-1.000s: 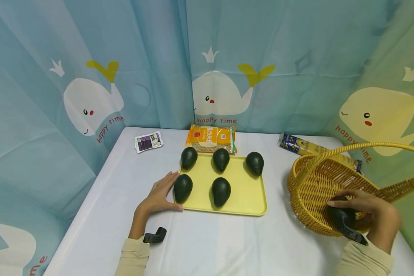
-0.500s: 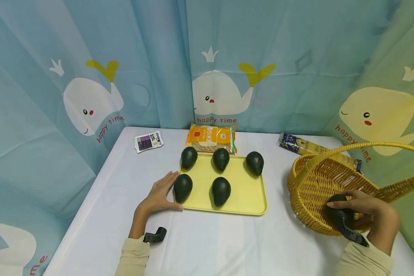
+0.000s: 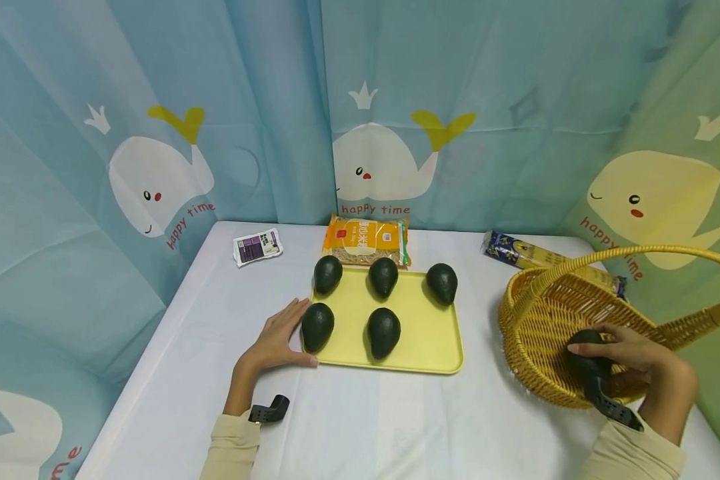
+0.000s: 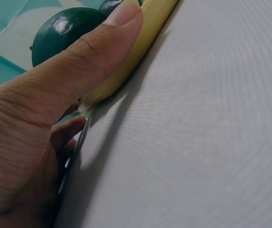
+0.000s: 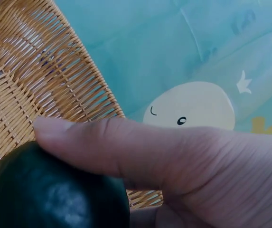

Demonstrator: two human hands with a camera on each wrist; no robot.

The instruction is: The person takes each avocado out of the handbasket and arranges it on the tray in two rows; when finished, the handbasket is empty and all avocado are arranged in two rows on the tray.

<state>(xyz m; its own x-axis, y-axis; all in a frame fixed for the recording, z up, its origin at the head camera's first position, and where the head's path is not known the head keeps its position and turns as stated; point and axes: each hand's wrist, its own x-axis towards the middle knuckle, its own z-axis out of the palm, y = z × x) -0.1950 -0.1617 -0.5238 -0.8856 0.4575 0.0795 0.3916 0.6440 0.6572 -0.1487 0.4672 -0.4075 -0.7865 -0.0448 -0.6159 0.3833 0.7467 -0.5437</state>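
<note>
In the basket at the right, my right hand (image 3: 633,353) grips a dark green avocado (image 3: 587,360), thumb across its top. The right wrist view shows this avocado (image 5: 55,194) close up against the woven basket wall. The golden wicker basket (image 3: 525,373) has a tall arched handle. My left hand (image 3: 279,339) rests at the front left corner of a yellow tray (image 3: 426,350), thumb along the front edge, fingers along the left side. Several avocados lie on the tray, the nearest avocado (image 3: 318,327) beside my left hand. The left wrist view shows my thumb against the tray's rim (image 4: 145,45).
Behind the tray lies an orange bag of grain (image 3: 366,243). A small white and purple packet (image 3: 258,247) is at the back left. A long blue and yellow package (image 3: 528,253) lies partly behind the basket. A patterned curtain (image 3: 264,120) closes off the back and sides.
My right hand and the avocado in it have shifted slightly toward the back of the basket. My left hand and the tray stay put.
</note>
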